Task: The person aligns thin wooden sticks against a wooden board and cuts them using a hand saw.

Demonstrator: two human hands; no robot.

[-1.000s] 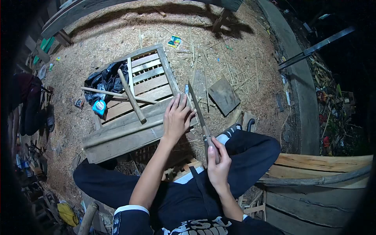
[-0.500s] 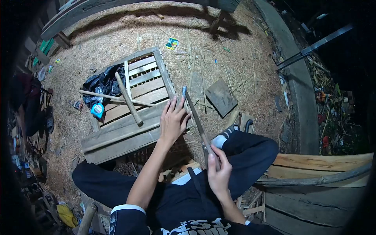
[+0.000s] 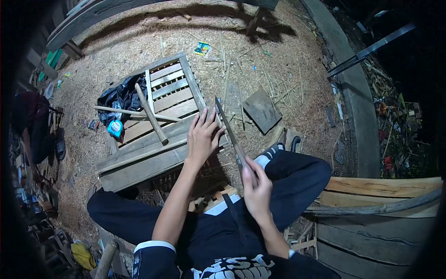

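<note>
My right hand (image 3: 256,188) is closed around the near end of a long narrow dark blade (image 3: 231,135), which looks like a machete. It points away from me, its tip beside the far end of my left hand. My left hand (image 3: 202,138) rests at the right front corner of a low slatted wooden bench (image 3: 139,174), fingers stretched forward and thumb toward the blade. Whether its fingertips touch the blade is unclear. On the bench lie a wooden stick with a thick handle shape (image 3: 152,115), a thin wooden strip (image 3: 132,113) and a blue tape measure (image 3: 115,128).
A black plastic bag (image 3: 121,97) lies on the bench's left side. A square board (image 3: 262,110) lies on shavings-covered ground. Planks (image 3: 371,232) stand at my right. At far left, a person in dark clothes (image 3: 35,116) is partly visible. A beam (image 3: 153,9) crosses the back.
The blade and my right hand have shifted slightly up and left, and the blade's flat has turned so its tip no longer gleams blue. My left hand stays nearly in place.
</note>
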